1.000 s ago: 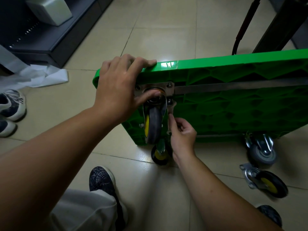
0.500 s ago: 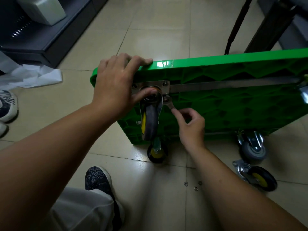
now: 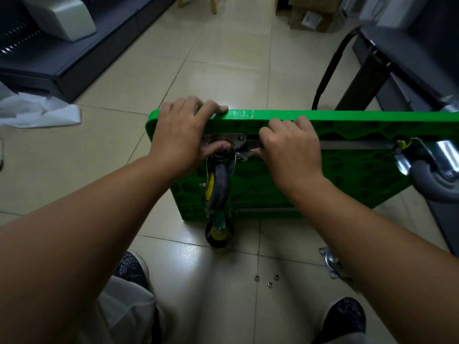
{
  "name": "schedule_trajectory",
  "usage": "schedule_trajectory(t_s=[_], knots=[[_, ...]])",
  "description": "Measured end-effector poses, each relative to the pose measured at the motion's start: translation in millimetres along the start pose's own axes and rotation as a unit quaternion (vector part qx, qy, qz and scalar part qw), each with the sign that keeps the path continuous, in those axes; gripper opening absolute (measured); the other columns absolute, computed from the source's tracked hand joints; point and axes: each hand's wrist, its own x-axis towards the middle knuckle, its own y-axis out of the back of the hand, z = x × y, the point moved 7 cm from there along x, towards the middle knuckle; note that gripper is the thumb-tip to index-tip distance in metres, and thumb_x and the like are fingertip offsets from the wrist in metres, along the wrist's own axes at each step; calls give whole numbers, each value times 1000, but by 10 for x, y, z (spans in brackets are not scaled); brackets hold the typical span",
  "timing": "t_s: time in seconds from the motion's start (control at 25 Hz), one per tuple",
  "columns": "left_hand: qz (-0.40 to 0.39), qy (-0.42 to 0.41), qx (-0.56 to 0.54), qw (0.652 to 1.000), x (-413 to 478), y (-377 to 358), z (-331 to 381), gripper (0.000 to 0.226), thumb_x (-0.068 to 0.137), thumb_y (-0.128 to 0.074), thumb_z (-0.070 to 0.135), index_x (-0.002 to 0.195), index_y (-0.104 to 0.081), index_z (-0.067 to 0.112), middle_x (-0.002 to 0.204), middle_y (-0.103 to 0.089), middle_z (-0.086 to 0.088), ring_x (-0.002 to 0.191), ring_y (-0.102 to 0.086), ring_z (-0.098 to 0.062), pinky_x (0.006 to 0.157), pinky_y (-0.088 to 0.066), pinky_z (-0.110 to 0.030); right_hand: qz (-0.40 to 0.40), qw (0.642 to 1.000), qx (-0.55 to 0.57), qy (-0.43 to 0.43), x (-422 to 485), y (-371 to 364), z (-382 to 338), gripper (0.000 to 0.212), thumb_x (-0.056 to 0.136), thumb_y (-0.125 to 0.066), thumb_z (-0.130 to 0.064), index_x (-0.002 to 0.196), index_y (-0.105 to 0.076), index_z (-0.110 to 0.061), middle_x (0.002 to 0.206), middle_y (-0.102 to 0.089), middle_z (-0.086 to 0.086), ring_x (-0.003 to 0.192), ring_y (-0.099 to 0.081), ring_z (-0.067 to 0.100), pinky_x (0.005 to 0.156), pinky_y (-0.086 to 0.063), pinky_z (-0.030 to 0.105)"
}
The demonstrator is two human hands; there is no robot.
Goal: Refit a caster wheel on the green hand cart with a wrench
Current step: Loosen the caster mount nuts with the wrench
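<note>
Gripping wrench [image 3: 251, 150] in right hand [image 3: 290, 152], handle running rightward from caster wheel [image 3: 219, 184] plate; left hand [image 3: 181, 140] clutching cart [image 3: 323, 180] rim.

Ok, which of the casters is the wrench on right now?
The yellow-hubbed caster at the top left corner of the cart, under the left hand; the right hand holds the wrench at its plate. No hand is on the others.

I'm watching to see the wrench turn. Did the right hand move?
Yes. The right hand, gripping the wrench, swung up from below the caster's mounting plate to level with it, near the top edge of the green cart.
</note>
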Motion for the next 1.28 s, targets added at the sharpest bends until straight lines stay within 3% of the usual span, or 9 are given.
schedule_trajectory(t_s=[0.12,0.2,0.24,0.28,0.36,0.44,1.0,1.16,1.28], knots=[[-3,-2,-5,1000,-1,-9,4,70,82,-59,70,141,-47,33,120,-55,-7,112,-50,-28,98,-34,-45,-22,998,53,-18,-76,-18,178,31,73,-83,-38,77,-62,-16,75,-61,3,67,-56,25,74,-36,37],[-2,-3,-2,1000,-7,-10,-12,70,82,-58,70,141,-47,33,120,-55,-7,111,-50,-28,98,-34,-45,-74,951,240,-179,-332,-122,446,28,78,-79,-42,81,-64,-19,79,-62,-6,69,-56,16,71,-40,32],[0,-3,-2,1000,-12,-9,-17,70,82,-58,70,141,-48,33,120,-55,-7,111,-50,-28,97,-34,-44,-73,866,383,-314,-562,-215,545,24,80,-79,-40,83,-66,-19,79,-63,-8,69,-58,9,68,-44,29],[1,-4,-4,1000,-14,-10,-14,70,82,-58,70,140,-48,32,119,-55,-7,110,-50,-28,96,-34,-44,-41,735,505,-451,-844,-336,558,21,83,-78,-36,87,-69,-17,78,-64,-8,66,-60,2,66,-46,25],[2,-4,-9,1000,-14,-11,-7,70,81,-57,70,140,-49,32,118,-55,-7,109,-50,-28,96,-33,-44,12,509,590,-626,-1369,-588,308,26,88,-73,-35,95,-70,-10,72,-62,-2,56,-56,-3,65,-47,19],[2,-2,-6,1000,-12,-13,-20,71,81,-56,72,140,-49,32,119,-55,-7,109,-50,-28,96,-34,-44,-20,433,602,-670,-1615,-794,-65,32,89,-72,-37,99,-71,-6,69,-61,3,56,-56,1,69,-45,21],[19,-16,13,1000,-12,-8,-46,70,85,-56,71,139,-51,28,118,-56,-9,109,-51,-30,93,-34,-43,16,414,685,-599,-1296,-1283,-643,15,86,-77,-13,89,-67,-3,76,-69,-1,72,-66,5,70,-52,15],[20,-17,14,1000,7,-18,-39,69,85,-58,70,139,-51,28,118,-56,-9,109,-51,-30,93,-34,-43,11,433,687,-583,-1224,-1328,-669,15,88,-75,-15,89,-66,-4,75,-67,0,66,-63,1,64,-50,14],[24,-16,11,1000,2,-7,-36,69,85,-59,69,140,-51,28,118,-56,-10,109,-51,-31,93,-34,-43,10,483,664,-570,-1204,-1298,-551,15,87,-77,-19,84,-67,-8,76,-68,2,67,-63,6,63,-50,17]])
